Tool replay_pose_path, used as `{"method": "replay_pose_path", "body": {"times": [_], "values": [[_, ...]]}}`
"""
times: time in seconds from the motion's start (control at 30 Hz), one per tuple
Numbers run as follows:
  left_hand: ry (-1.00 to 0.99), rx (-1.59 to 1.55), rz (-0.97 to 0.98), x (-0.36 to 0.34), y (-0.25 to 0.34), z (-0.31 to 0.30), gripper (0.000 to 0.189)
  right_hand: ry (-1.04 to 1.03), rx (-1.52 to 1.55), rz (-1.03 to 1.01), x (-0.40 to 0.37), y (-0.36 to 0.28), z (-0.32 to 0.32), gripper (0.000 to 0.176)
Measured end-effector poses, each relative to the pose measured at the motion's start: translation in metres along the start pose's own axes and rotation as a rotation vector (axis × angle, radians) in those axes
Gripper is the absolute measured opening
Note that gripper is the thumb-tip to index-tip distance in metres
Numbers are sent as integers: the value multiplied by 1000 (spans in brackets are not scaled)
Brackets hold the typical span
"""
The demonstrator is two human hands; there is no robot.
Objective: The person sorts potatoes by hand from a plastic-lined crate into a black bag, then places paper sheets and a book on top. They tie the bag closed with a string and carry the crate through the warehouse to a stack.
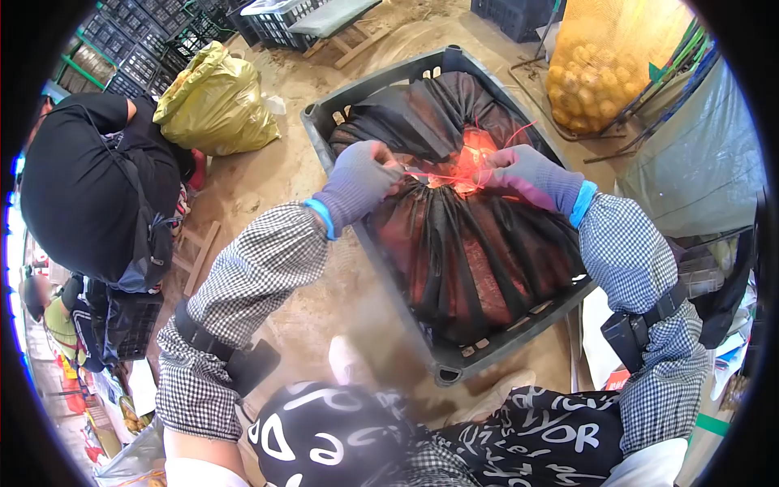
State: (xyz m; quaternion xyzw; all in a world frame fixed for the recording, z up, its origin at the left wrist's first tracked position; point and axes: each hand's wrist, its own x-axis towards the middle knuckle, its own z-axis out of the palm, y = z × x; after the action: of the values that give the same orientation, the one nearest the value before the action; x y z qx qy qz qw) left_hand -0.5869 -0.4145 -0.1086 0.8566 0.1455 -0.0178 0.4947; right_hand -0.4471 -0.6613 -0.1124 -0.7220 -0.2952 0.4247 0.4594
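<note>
A black mesh bag (pixel 462 260) with reddish contents lies in a black plastic crate (pixel 487 357) in front of me. Its fabric is gathered at the middle, where bright red-orange material (pixel 475 158) shows. My left hand (pixel 359 180), in a grey glove, is closed on one end of a thin red string (pixel 426 174) at the left of the gather. On the right, my gloved right hand (pixel 531 174) pinches the same string close to the gather. The string runs between both hands across the bag's neck.
At the left a person in black (pixel 89 187) bends over beside a yellow-green sack (pixel 217 101). A net bag of round yellow produce (pixel 588 89) stands at the upper right. Stacked crates (pixel 154 40) line the back left, and a wooden frame (pixel 199 256) lies on the floor.
</note>
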Motion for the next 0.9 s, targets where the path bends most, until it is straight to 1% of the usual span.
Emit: {"method": "replay_pose_path", "body": {"times": [0.07, 0.17, 0.2, 0.27, 0.33, 0.37, 0.43, 0.47, 0.53, 0.57, 0.63, 0.67, 0.77, 0.8, 0.83, 0.9], "values": [[8, 83, -69, -6, -7, -1, 14, 16, 6, 9, -1, 2, 2, 13], [9, -36, -110, -11, -6, -1, 14, 26, 30, 4, 0, 3, 5, 10], [85, 110, 73, -13, -4, -2, 14, 30, -11, -9, -2, 0, 6, 9], [233, 406, 437, -16, 6, -5, 18, 35, 106, -18, -2, -2, 8, 9], [330, 685, 608, -28, 47, -11, 23, 12, 194, -2, 3, 4, 7, 9], [378, 824, 692, -33, 65, -13, 26, 12, 171, -7, 4, 7, 6, 9], [450, 963, 798, -34, 81, -15, 30, 10, 116, -24, 4, 6, 6, 9], [488, 1033, 852, -34, 86, -13, 32, 4, 152, -25, 5, 6, 4, 9], [223, 1036, 746, -32, 83, 0, 29, -11, 229, -23, 4, 5, 6, 11], [97, 1035, 691, -30, 79, 7, 27, 21, 186, -10, 2, -1, 8, 11], [-28, 948, 486, -21, 61, 23, 25, 82, 102, 15, -3, -15, 16, 12], [-82, 902, 389, -14, 54, 27, 24, 93, -69, 3, 2, -6, 11, 13], [16, 597, 385, -4, 45, 24, 23, 148, 78, -16, -1, 1, 10, 23], [83, 362, 387, -2, 43, 17, 22, 259, -102, -102, -6, -1, 10, 26], [24, 132, 220, 0, 42, 9, 21, 371, -242, -195, -11, -4, 12, 27], [-86, -331, -117, 1, 58, -15, 20, 589, -521, -385, -21, -7, 12, 29]]}}
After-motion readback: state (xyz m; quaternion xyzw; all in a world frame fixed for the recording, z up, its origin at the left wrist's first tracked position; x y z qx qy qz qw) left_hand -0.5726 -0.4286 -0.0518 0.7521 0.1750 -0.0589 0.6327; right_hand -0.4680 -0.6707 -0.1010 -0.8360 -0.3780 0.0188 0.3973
